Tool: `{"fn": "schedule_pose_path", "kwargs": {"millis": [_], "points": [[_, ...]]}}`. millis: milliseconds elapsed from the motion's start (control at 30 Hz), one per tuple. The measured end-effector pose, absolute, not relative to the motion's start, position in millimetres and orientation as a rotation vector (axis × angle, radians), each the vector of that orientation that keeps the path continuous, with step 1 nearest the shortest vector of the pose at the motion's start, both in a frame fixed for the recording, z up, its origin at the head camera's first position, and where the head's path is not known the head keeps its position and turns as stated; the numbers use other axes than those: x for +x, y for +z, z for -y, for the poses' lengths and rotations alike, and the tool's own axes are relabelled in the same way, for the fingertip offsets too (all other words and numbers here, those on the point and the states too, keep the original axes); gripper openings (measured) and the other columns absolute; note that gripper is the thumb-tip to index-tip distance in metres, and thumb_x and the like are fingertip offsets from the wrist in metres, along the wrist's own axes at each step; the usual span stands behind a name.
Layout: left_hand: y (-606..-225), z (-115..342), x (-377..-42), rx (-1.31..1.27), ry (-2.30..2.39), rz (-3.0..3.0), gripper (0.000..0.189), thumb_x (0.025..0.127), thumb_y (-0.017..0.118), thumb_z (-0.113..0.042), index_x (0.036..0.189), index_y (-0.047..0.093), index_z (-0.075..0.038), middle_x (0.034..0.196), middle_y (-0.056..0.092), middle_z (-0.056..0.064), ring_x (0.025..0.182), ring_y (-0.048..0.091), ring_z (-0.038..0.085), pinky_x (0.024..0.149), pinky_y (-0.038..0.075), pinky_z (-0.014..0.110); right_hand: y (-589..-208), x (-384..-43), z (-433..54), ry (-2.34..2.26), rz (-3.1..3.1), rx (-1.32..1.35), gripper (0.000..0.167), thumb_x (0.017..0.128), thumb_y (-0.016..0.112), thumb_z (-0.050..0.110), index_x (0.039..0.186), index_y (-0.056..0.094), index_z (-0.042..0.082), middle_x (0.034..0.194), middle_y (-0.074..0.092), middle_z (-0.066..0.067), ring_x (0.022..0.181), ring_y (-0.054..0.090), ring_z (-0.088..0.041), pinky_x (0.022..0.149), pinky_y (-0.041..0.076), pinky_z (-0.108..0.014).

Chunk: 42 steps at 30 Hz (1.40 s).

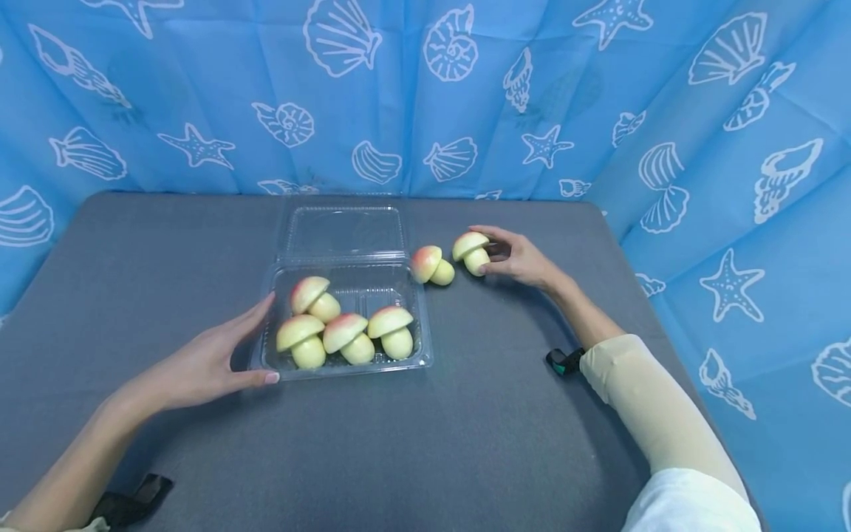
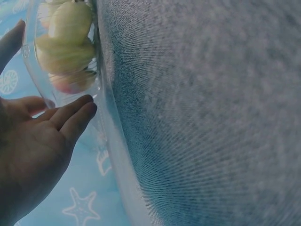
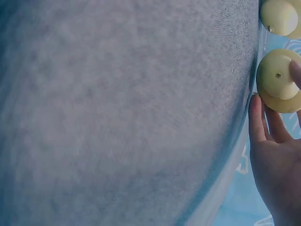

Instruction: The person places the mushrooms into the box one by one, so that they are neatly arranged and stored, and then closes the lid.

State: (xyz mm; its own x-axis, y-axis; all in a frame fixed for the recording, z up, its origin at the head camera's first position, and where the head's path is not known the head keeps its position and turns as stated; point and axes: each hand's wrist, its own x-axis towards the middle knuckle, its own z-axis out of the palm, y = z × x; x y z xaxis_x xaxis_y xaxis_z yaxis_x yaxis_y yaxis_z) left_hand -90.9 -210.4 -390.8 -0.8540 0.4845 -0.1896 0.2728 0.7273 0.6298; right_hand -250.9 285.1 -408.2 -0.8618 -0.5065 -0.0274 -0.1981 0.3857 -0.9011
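In the head view my right hand (image 1: 521, 260) grips a pale yellow toy mushroom (image 1: 470, 242) with a pink-tinged cap, thumb at its stem and fingers behind. The right wrist view shows that mushroom (image 3: 277, 77) stem end on. Just left of it, another toy mushroom (image 1: 427, 264) lies tilted on the table beside a clear plastic container (image 1: 346, 373). Several more mushrooms (image 1: 346, 336) sit inside the container, mostly along its near side. My left hand (image 1: 206, 366) is at the container's left side, its thumb and fingers extended around the near left corner.
The container's clear lid (image 1: 346, 227) lies folded back toward the far edge of the grey table (image 1: 425, 451). A blue curtain (image 1: 425, 111) with white sea shells and starfish hangs behind and along the right. Dark straps (image 1: 564, 362) hang at both wrists.
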Motion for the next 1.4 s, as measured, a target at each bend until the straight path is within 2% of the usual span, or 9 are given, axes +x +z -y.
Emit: {"fn": "schedule_pose_path", "kwargs": {"millis": [233,467,767,1200,1400], "points": [[-391,211,-91,0.603,0.874,-2.6,0.113,0.083,0.073,-0.057,0.161,0.002,-0.016,0.162,0.013,0.026,0.142,0.024,0.052,0.109,0.025,0.07,-404,-248,-288,-1.534,-2.377,-0.581,0.073,0.086,0.076,0.0,0.15,0.042,0.005,0.142,0.051,-0.011,0.125,0.051,-0.03,0.094,0.051,-0.029],[-394,209,-89,0.624,0.871,-2.607,0.111,0.085,0.072,-0.056,0.161,0.004,-0.014,0.162,0.014,0.025,0.142,0.025,0.051,0.109,0.027,0.069,-401,-244,-286,-1.619,-2.376,-0.559,0.073,0.086,0.075,-0.002,0.15,0.042,0.005,0.142,0.05,-0.012,0.124,0.052,-0.029,0.098,0.049,-0.033],[-392,210,-88,0.616,0.873,-2.605,0.111,0.084,0.072,-0.057,0.161,0.003,-0.015,0.162,0.014,0.026,0.142,0.024,0.052,0.108,0.026,0.07,-388,-243,-278,-1.669,-2.385,-0.61,0.071,0.086,0.075,-0.001,0.15,0.045,0.01,0.146,0.047,-0.01,0.131,0.048,-0.03,0.108,0.044,-0.034],[-391,211,-87,0.605,0.868,-2.615,0.111,0.084,0.073,-0.055,0.161,0.003,-0.016,0.161,0.015,0.026,0.141,0.025,0.052,0.108,0.026,0.071,-376,-233,-266,-1.611,-2.419,-0.666,0.071,0.087,0.076,0.003,0.15,0.047,0.017,0.144,0.049,-0.01,0.125,0.054,-0.031,0.109,0.043,-0.04],[-391,210,-89,0.608,0.869,-2.611,0.111,0.085,0.073,-0.055,0.161,0.003,-0.015,0.162,0.015,0.026,0.141,0.025,0.052,0.108,0.026,0.07,-369,-230,-258,-1.61,-2.389,-0.744,0.071,0.086,0.076,0.002,0.15,0.046,0.014,0.147,0.046,-0.011,0.126,0.053,-0.032,0.11,0.042,-0.041]]}}
